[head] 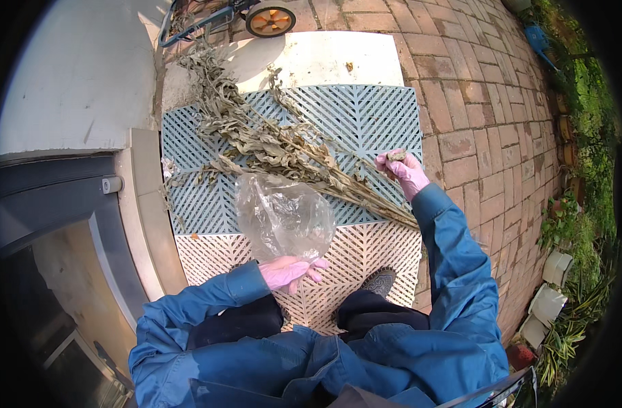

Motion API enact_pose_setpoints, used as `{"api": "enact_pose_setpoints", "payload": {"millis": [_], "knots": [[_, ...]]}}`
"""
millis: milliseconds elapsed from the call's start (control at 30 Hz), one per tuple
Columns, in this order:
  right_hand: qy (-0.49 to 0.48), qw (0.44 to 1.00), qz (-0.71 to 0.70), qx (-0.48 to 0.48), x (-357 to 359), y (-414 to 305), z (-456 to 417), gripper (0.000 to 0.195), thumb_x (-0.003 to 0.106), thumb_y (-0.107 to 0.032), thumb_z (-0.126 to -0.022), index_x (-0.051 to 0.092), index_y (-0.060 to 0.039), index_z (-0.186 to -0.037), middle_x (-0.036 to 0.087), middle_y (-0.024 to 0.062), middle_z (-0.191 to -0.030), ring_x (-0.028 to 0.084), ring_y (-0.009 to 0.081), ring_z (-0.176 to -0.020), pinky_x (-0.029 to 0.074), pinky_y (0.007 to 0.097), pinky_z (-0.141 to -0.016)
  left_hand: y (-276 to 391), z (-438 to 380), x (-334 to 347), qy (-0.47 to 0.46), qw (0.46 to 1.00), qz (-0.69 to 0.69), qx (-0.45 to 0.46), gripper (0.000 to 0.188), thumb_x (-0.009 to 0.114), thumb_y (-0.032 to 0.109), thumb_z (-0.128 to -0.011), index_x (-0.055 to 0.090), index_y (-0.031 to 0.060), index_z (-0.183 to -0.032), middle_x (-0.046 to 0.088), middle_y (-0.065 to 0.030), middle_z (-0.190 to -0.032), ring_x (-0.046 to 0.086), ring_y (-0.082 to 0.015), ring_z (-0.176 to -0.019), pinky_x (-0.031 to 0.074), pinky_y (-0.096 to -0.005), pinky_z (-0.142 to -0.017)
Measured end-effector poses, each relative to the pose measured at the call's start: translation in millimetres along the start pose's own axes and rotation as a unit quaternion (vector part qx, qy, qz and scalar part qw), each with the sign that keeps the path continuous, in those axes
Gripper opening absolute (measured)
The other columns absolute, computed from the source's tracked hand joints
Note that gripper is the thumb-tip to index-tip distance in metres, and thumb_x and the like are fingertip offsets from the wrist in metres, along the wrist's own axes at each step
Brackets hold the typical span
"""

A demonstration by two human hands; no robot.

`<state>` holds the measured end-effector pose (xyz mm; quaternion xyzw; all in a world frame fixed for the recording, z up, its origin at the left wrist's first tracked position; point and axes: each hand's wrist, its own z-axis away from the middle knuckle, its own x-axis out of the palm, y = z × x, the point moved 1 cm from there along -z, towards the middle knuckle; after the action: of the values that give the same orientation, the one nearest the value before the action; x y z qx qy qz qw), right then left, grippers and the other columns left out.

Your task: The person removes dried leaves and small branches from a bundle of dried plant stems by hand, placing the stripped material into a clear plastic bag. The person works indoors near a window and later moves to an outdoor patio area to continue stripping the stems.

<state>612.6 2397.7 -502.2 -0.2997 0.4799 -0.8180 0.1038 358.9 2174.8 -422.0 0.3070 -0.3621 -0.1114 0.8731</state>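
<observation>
A bundle of dried leafy stalks (270,148) lies slantwise across the blue plastic grid mat (392,109), its bare stem ends toward the right. My right hand (403,172), in a pink glove, pinches a small piece of dried leaf (396,155) above the mat's right side. My left hand (290,272), gloved in pink too, grips the bottom of a clear plastic bag (288,219). The bag stands out in front of that hand, partly over the stalks. I cannot tell whether anything is in it.
Under my shoe (379,283) is a pale pink grid mat (209,252). A white board (316,58) and a wheeled cart's wheel (270,20) are beyond. Brick paving (474,122) runs right toward plants (586,204) and pots. A doorway (61,194) is at the left.
</observation>
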Motion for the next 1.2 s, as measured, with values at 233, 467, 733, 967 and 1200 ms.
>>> {"api": "enact_pose_setpoints", "payload": {"millis": [233,467,733,967,1200], "knots": [[0.120,0.992,-0.036,0.033,-12,31,11,0.029,0.057,-0.023,-0.084,0.057,0.0001,-0.102,0.058,0.0027,-0.083,0.055,0.0093,-0.076,0.044,0.0216,-0.070,-35,-20,17,-0.149,0.944,0.290,0.050,0.052,0.038,0.034,-0.094,0.039,-0.0063,-0.126,0.052,-0.0097,-0.119,0.054,-0.0142,-0.096,0.041,-0.0244,-0.079],[0.046,0.999,0.014,0.021,2,24,23,0.027,0.054,-0.015,-0.086,0.055,-0.0057,-0.111,0.058,0.0025,-0.085,0.053,0.0071,-0.070,0.042,0.0181,-0.060,14,9,-10,0.277,0.825,-0.473,0.136,0.023,0.049,0.017,-0.084,0.061,0.0082,-0.101,0.058,-0.0157,-0.077,0.057,-0.0318,-0.072,0.046,-0.0374,-0.063],[0.086,0.984,0.101,0.123,-36,84,-17,0.030,0.054,-0.033,-0.083,0.058,-0.0043,-0.086,0.059,0.0047,-0.082,0.051,0.0139,-0.072,0.041,0.0265,-0.069,61,50,-29,0.279,0.736,-0.613,-0.068,0.042,0.071,0.043,-0.065,0.061,0.0029,-0.074,0.059,-0.0128,-0.064,0.059,-0.0290,-0.061,0.046,-0.0335,-0.057],[0.102,0.977,0.141,0.123,-48,125,-23,0.024,0.067,-0.025,-0.076,0.059,-0.0031,-0.081,0.056,-0.0002,-0.067,0.047,0.0089,-0.059,0.038,0.0225,-0.058,154,-7,-36,0.285,0.685,-0.650,0.160,0.032,0.060,0.036,-0.077,0.058,0.0045,-0.083,0.060,-0.0111,-0.076,0.058,-0.0273,-0.075,0.046,-0.0354,-0.066],[0.105,0.992,-0.071,-0.022,-29,110,15,0.028,0.054,-0.033,-0.087,0.053,-0.0059,-0.089,0.059,0.0082,-0.100,0.052,0.0149,-0.097,0.039,0.0288,-0.088,47,-178,-66,0.235,0.507,-0.827,0.056,0.073,0.064,0.039,-0.073,0.034,0.0020,-0.129,0.046,-0.0151,-0.121,0.038,-0.0303,-0.120,0.029,-0.0385,-0.101]]}}
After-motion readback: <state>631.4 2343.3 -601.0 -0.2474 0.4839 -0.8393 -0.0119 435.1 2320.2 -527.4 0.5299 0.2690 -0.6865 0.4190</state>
